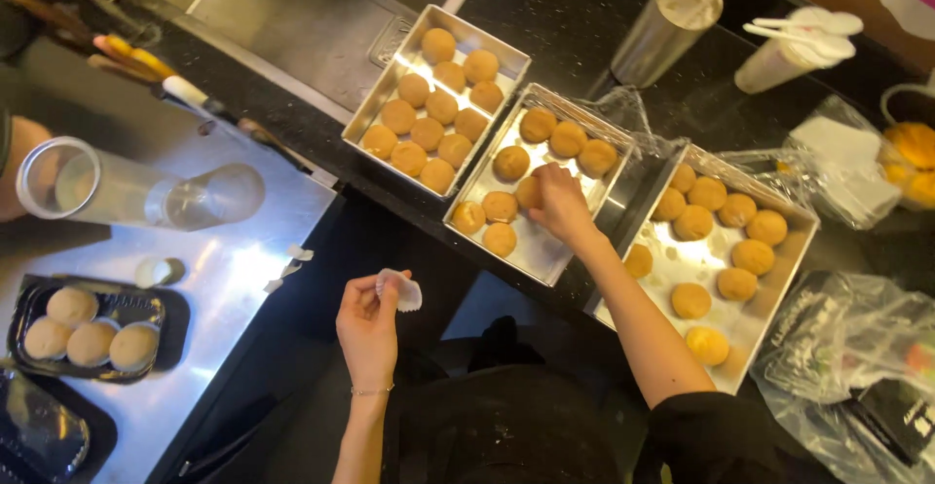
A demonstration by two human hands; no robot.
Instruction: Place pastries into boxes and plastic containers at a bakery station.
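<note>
Reaching into the middle tray of round golden pastries

Right hand (560, 202) fingers close on a pastry (529, 192) in the middle tray (545, 250); left hand (368, 323) fingers pinch a white paper cup liner (406, 292).

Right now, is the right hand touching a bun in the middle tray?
Touching. The head view shows the right hand down in the middle tray, fingers closed over a bun with no gap visible. The left hand holds a paper cup liner.

Right hand (560, 202) stretched far forward, arm nearly straight, fingers curled downward in a pinch, left hand (370, 323) held close to the body, palm up, fingertips (390, 284) pinched together, wrist bent slightly back
</note>
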